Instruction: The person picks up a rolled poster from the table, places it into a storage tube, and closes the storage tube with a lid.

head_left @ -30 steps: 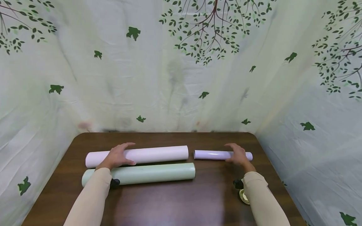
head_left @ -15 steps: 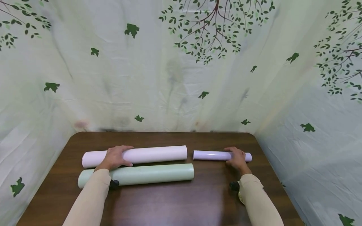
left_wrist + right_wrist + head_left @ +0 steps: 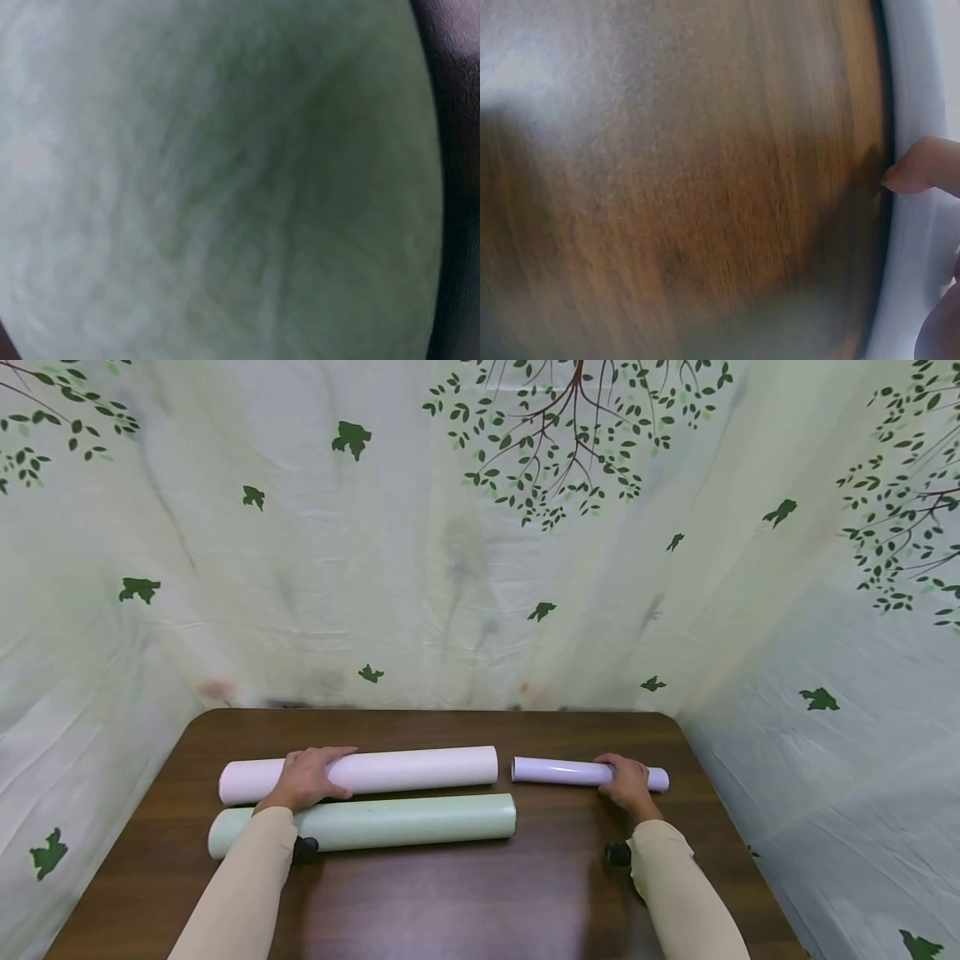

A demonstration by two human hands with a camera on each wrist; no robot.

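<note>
My left hand (image 3: 306,777) grips the wide pale pink roll (image 3: 420,770) near its left part, thumb at the front and fingers over the far side. A pale green roll (image 3: 420,821) lies just in front of it, under my left forearm, and fills most of the left wrist view. On the right, a thinner, glossy lavender roll (image 3: 558,771) lies roughly in line with the pink one, a small gap between their ends. My right hand (image 3: 627,783) holds it near its right end; the right wrist view catches the thumb (image 3: 922,166) against its side.
All three rolls lie on a brown wooden table (image 3: 450,902) with rounded far corners. A pale curtain (image 3: 450,610) printed with leaves and branches hangs behind and at both sides. Black wrist cameras, such as the right one (image 3: 617,854), sit below the wrists.
My right hand has lowered and closed round the lavender roll. The left hand has settled onto the pink roll. A gold ring-shaped object by the right forearm is now hidden by the sleeve.
</note>
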